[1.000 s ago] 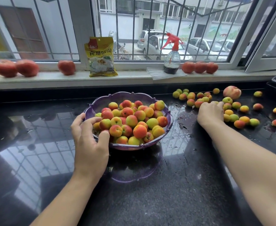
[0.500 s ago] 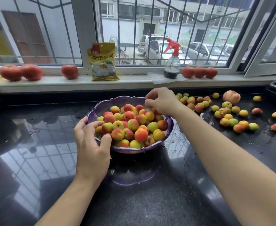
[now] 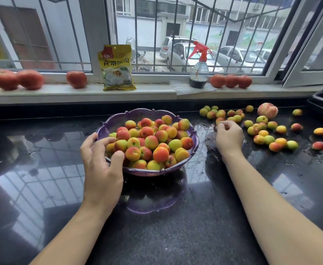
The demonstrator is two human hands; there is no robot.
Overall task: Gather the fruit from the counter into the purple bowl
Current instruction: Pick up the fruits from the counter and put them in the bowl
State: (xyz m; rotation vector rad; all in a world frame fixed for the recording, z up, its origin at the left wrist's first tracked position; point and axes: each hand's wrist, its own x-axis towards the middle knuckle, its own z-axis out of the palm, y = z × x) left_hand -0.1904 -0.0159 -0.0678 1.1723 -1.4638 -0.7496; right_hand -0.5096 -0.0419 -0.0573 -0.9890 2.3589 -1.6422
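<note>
Left hand (image 3: 101, 169) grips the near-left rim of the purple bowl (image 3: 118, 119), thumb curled over the edge against the fruit, fingers spread along the outside. Right hand (image 3: 228, 137) sits on the counter just right of the bowl, fingers curled in; whether they pinch a fruit I cannot tell from where I stand.

Black polished counter (image 3: 195, 236), wet and spotted with drops near the bowl, mirroring the window bars. Behind it runs a pale sill carrying red tomatoes (image 3: 17, 79) at the left, a yellow packet (image 3: 116, 68) leaning on the frame, a spray bottle (image 3: 199, 70) with a red trigger, and three more tomatoes (image 3: 231, 81) just beside it. Parked cars show outside through the bars.

Heaped fruit (image 3: 153, 142) fills the bowl, red, orange and green. Loose fruit (image 3: 267, 134) lies scattered on the counter beyond and to the right of the right hand, the nearest pieces just past its fingertips. One big peach (image 3: 267, 110) sits at the back among them.
</note>
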